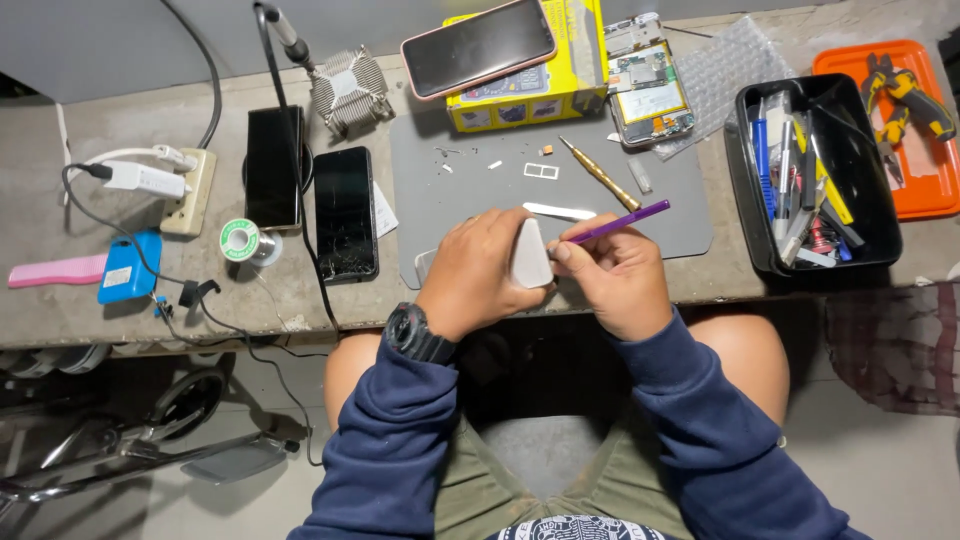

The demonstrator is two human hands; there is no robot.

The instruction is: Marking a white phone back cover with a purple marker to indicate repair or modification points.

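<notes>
Head view, looking down at the bench (pixel 120 290). Left hand (pixel 475 270) closed around a white piece (pixel 530 255), held up on edge at the near edge of the bench, just over the grey mat (pixel 680 215). Right hand (pixel 615 275) pinched shut on a purple tool (pixel 625 220). Tool long and thin, pointing away to the right and up toward the far right corner, its near end tucked in the fingers beside the white piece. White piece right between the two hands, touching the left fingers, just beside the right thumb. Both hands close together, the left one holding the piece, the right one nearest with the tool. Cannot tell if the tool tip touches the piece; hidden by the fingers.

Around them: a gold tool (pixel 600 172) and a small white strip (pixel 558 211) on the mat, past the hands. Two dark phones (pixel 345 210) to the left. A black tray (pixel 880 215) of tools near the right edge. An open phone (pixel 650 95) and a yellow box (pixel 520 100) at the far edge.
</notes>
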